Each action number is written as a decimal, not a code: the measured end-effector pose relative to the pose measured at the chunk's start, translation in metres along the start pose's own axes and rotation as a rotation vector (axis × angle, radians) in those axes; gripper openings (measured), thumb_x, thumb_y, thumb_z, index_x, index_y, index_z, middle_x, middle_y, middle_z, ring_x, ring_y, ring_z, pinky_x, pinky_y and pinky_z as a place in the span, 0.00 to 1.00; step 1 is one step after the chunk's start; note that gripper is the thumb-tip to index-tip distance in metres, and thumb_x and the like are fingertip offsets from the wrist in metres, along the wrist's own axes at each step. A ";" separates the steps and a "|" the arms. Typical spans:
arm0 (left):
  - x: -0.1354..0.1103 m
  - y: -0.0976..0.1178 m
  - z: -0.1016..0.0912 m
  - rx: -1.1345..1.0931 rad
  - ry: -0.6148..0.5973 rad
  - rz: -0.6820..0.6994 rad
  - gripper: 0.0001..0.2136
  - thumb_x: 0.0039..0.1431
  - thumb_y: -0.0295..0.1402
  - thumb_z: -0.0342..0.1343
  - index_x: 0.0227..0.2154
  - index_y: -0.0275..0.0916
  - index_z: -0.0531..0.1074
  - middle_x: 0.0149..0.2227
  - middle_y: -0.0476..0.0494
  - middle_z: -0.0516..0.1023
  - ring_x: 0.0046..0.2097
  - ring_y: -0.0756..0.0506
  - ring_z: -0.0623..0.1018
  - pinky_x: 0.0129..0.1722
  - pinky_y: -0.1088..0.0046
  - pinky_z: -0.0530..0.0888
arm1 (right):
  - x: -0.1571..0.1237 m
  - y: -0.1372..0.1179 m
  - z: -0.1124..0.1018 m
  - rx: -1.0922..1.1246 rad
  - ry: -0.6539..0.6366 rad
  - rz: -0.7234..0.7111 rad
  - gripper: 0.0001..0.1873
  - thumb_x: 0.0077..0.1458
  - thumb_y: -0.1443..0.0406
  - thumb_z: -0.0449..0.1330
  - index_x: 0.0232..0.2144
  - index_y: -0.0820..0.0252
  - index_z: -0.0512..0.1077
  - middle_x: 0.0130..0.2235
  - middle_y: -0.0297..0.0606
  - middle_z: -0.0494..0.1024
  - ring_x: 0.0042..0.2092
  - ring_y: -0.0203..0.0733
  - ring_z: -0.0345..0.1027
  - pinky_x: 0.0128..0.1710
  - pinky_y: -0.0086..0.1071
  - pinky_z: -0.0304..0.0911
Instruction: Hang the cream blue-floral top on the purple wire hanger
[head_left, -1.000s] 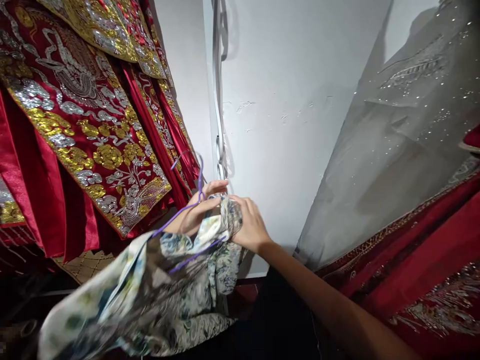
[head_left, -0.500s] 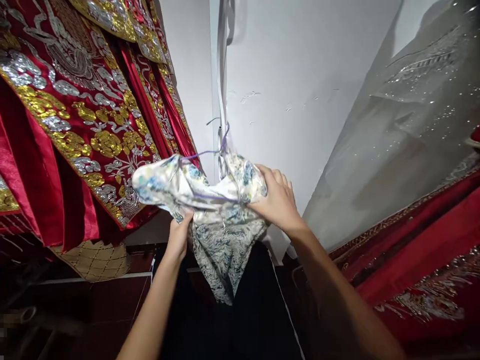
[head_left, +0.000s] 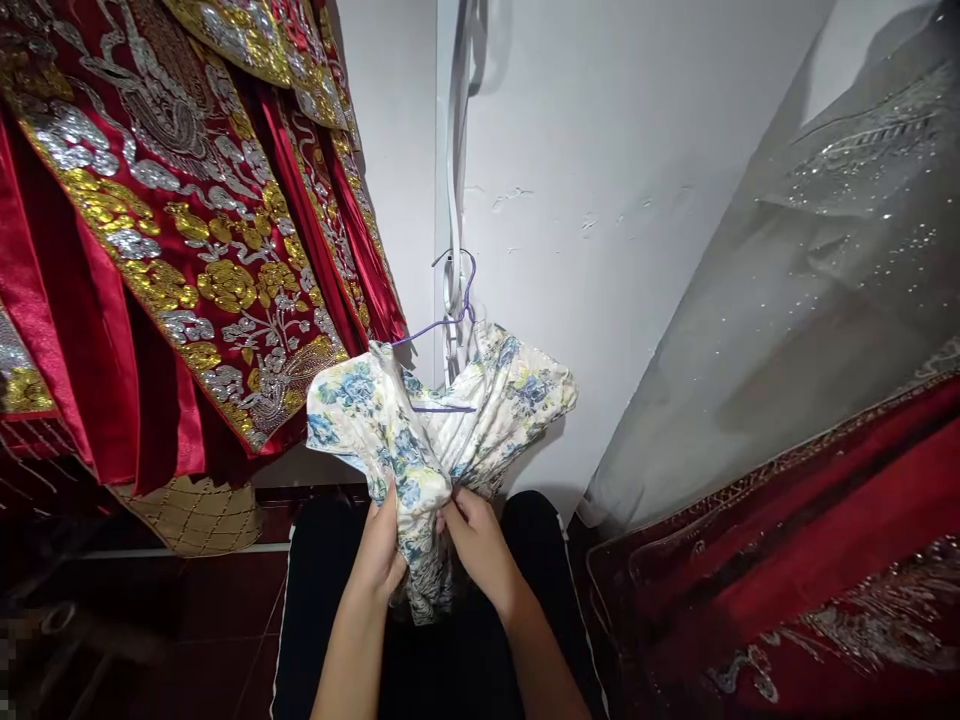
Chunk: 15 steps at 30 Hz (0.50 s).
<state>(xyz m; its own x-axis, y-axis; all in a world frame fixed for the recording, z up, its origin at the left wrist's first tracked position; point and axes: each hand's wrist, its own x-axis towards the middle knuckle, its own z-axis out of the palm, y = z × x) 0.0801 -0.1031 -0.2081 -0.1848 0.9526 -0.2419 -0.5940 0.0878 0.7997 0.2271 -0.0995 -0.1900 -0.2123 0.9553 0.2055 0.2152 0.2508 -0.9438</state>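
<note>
Centre frame, left hand [head_left: 386, 555] and right hand [head_left: 476, 540] clench fingers on the floral garment [head_left: 420, 430], bunching it beneath the purple hanger [head_left: 450, 320] that carries it, beside red embroidered robes [head_left: 187, 230].

Dim lower corners, glinting embroidery, wide-angle warp.

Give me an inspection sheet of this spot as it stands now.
Surface: no worktop seen; white wall behind.
Job's things: floral garment on purple hanger, hook up at a white strip on the wall.
Clutter: gold woven piece low on the left.
Grippers: left hand and right hand both closed on the garment's lower part, side by side.
Cables: nothing seen.
Surroundings: red embroidered robes hang left; grey sequinned fabric and red cloth right.
</note>
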 end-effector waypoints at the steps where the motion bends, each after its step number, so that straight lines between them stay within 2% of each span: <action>1: -0.003 0.004 0.002 -0.006 0.020 -0.003 0.28 0.56 0.43 0.64 0.58 0.39 0.68 0.48 0.34 0.81 0.53 0.35 0.79 0.50 0.61 0.77 | 0.001 0.000 0.003 0.026 -0.016 -0.004 0.19 0.64 0.55 0.51 0.24 0.57 0.66 0.26 0.35 0.73 0.31 0.41 0.68 0.34 0.32 0.60; 3: -0.008 0.012 0.002 0.000 0.070 0.020 0.27 0.56 0.41 0.65 0.57 0.40 0.68 0.50 0.35 0.80 0.53 0.37 0.79 0.51 0.62 0.77 | 0.001 0.002 0.005 0.091 -0.002 0.004 0.19 0.63 0.55 0.51 0.24 0.57 0.66 0.26 0.34 0.72 0.31 0.40 0.67 0.33 0.31 0.59; 5: -0.012 0.018 0.001 0.020 0.102 0.072 0.27 0.55 0.37 0.66 0.57 0.43 0.68 0.53 0.38 0.78 0.55 0.38 0.77 0.54 0.63 0.75 | 0.000 0.009 0.003 0.149 0.079 0.031 0.18 0.63 0.53 0.51 0.26 0.57 0.66 0.28 0.35 0.72 0.30 0.39 0.65 0.31 0.30 0.59; 7: -0.014 0.020 0.001 0.032 0.092 0.089 0.26 0.54 0.33 0.67 0.56 0.44 0.69 0.54 0.39 0.78 0.57 0.38 0.77 0.57 0.62 0.73 | 0.000 0.018 0.001 0.191 0.181 0.064 0.16 0.62 0.52 0.52 0.31 0.56 0.66 0.31 0.35 0.71 0.30 0.39 0.64 0.30 0.30 0.59; 9: -0.016 0.018 0.003 0.022 0.052 0.040 0.25 0.54 0.31 0.67 0.55 0.43 0.69 0.54 0.38 0.78 0.56 0.38 0.77 0.57 0.60 0.72 | 0.002 0.026 0.000 0.215 0.249 0.093 0.14 0.60 0.52 0.56 0.36 0.56 0.66 0.33 0.36 0.71 0.32 0.39 0.64 0.30 0.30 0.61; 12: -0.020 0.013 0.010 -0.018 -0.011 -0.049 0.26 0.54 0.30 0.66 0.56 0.41 0.68 0.53 0.38 0.79 0.54 0.38 0.79 0.56 0.59 0.73 | 0.004 0.030 0.002 0.248 0.212 0.114 0.17 0.57 0.52 0.58 0.42 0.56 0.67 0.35 0.36 0.72 0.33 0.40 0.66 0.31 0.31 0.62; 15: -0.025 0.013 0.015 -0.029 -0.119 -0.108 0.27 0.52 0.29 0.66 0.56 0.39 0.69 0.52 0.38 0.80 0.53 0.36 0.79 0.55 0.59 0.74 | 0.002 0.029 0.004 0.289 0.106 0.118 0.17 0.60 0.51 0.55 0.41 0.58 0.69 0.32 0.36 0.73 0.29 0.39 0.64 0.29 0.32 0.62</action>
<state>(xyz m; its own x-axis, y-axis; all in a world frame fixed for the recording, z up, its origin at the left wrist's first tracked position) 0.0889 -0.1211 -0.1831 -0.0254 0.9660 -0.2571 -0.6283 0.1847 0.7558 0.2289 -0.0905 -0.2177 -0.0985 0.9899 0.1020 -0.0499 0.0974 -0.9940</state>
